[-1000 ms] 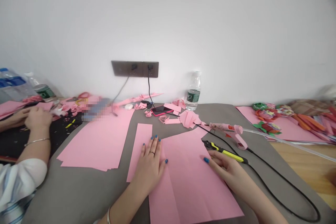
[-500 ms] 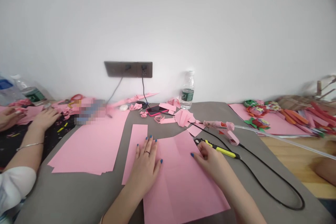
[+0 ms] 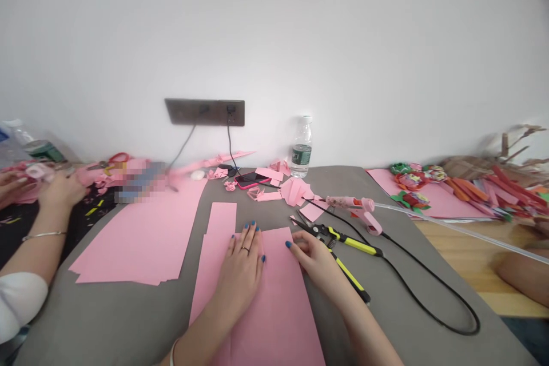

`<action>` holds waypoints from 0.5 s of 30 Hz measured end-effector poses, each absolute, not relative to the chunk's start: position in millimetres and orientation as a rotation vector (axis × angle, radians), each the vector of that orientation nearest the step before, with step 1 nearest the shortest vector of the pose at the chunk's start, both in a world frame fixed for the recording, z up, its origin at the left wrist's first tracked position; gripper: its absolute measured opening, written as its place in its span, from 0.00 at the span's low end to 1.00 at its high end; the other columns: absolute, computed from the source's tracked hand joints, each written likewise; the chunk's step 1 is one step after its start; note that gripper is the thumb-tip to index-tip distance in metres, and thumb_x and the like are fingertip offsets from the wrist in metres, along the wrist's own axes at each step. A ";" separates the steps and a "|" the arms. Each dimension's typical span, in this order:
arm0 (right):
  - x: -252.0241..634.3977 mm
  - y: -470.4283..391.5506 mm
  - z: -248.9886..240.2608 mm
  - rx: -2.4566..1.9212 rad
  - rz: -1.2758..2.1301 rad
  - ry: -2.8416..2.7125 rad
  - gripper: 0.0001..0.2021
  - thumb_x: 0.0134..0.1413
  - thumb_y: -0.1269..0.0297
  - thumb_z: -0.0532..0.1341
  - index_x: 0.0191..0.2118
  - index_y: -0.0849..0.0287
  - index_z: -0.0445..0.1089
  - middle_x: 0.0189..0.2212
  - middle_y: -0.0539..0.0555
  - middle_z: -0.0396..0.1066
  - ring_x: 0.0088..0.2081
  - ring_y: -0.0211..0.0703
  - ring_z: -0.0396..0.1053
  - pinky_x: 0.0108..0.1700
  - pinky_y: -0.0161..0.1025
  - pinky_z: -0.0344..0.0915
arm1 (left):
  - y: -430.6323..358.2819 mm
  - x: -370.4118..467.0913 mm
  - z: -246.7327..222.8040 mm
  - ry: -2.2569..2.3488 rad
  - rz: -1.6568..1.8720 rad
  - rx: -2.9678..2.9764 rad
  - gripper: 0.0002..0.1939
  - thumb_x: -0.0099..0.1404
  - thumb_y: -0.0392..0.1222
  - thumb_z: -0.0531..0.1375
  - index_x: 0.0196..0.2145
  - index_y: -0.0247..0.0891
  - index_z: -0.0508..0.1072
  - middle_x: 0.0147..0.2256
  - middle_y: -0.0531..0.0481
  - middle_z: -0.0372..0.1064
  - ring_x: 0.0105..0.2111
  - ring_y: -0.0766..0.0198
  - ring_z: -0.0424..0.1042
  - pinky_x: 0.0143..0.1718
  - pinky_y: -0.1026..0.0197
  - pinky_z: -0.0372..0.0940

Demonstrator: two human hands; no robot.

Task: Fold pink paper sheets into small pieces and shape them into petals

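A large pink paper sheet (image 3: 278,303) lies in front of me, with a crease running down its left part. My left hand (image 3: 244,263) rests flat on it, fingers stretched out. At the sheet's upper right edge, my right hand (image 3: 311,251) has thumb and fingers closed on the paper. Beneath the sheet's upper left part, a narrow pink paper strip (image 3: 223,217) sticks out. Just right of my right hand are shears (image 3: 354,243) with yellow and black handles, their handles spread apart.
A stack of pink sheets (image 3: 141,240) lies left. Behind are paper scraps, a phone (image 3: 253,180) and a water bottle (image 3: 301,148). A pink glue gun (image 3: 364,211) with a looping black cable lies right, before paper flowers (image 3: 409,183). A co-worker's hands (image 3: 62,189) are far left.
The large sheet has shifted left with my right hand, covering more of the narrow strip. More of the shears shows now. My left hand stays flat on the paper.
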State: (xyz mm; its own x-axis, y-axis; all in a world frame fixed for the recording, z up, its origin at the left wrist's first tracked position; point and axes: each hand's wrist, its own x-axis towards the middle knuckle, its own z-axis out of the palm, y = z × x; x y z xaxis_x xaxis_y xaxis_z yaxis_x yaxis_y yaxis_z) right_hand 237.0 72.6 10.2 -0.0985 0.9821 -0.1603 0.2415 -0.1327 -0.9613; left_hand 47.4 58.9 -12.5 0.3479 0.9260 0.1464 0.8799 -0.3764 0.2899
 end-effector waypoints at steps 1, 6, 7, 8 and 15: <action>233.4 76.4 11.6 -1.436 1.220 -1.440 0.14 0.51 0.50 0.60 0.33 0.57 0.65 0.20 0.48 0.68 0.22 0.41 0.65 0.25 0.35 0.59 | 58.7 46.5 -14.9 1.650 0.464 2.453 0.26 0.71 0.39 0.44 0.66 0.35 0.53 0.66 0.40 0.48 0.65 0.51 0.50 0.63 0.40 0.52; 213.3 60.7 32.8 -1.248 1.168 -1.594 0.19 0.56 0.56 0.60 0.52 0.57 0.68 0.51 0.59 0.73 0.52 0.53 0.69 0.53 0.48 0.66 | 58.5 43.3 -19.8 1.604 0.620 2.359 0.28 0.70 0.37 0.46 0.66 0.35 0.53 0.66 0.39 0.49 0.66 0.49 0.50 0.63 0.40 0.51; 212.2 51.3 38.4 -1.213 1.228 -1.565 0.24 0.56 0.55 0.60 0.57 0.56 0.65 0.57 0.59 0.68 0.57 0.52 0.65 0.57 0.48 0.63 | 58.9 42.4 -19.4 1.582 0.657 2.310 0.28 0.69 0.36 0.46 0.66 0.36 0.53 0.66 0.39 0.50 0.66 0.49 0.50 0.63 0.40 0.50; 212.4 41.0 43.5 -1.188 1.349 -1.525 0.28 0.58 0.54 0.59 0.62 0.54 0.59 0.62 0.58 0.62 0.60 0.51 0.62 0.59 0.48 0.61 | 59.6 41.3 -18.6 1.557 0.703 2.252 0.28 0.68 0.35 0.47 0.65 0.36 0.54 0.66 0.39 0.50 0.66 0.50 0.49 0.64 0.40 0.49; 204.0 -8.2 35.6 -1.186 1.328 -1.971 0.31 0.64 0.49 0.50 0.69 0.51 0.44 0.70 0.51 0.34 0.69 0.50 0.34 0.67 0.53 0.42 | 71.7 22.7 -5.3 1.322 1.192 1.490 0.25 0.69 0.39 0.47 0.63 0.40 0.59 0.64 0.43 0.57 0.64 0.55 0.55 0.64 0.47 0.51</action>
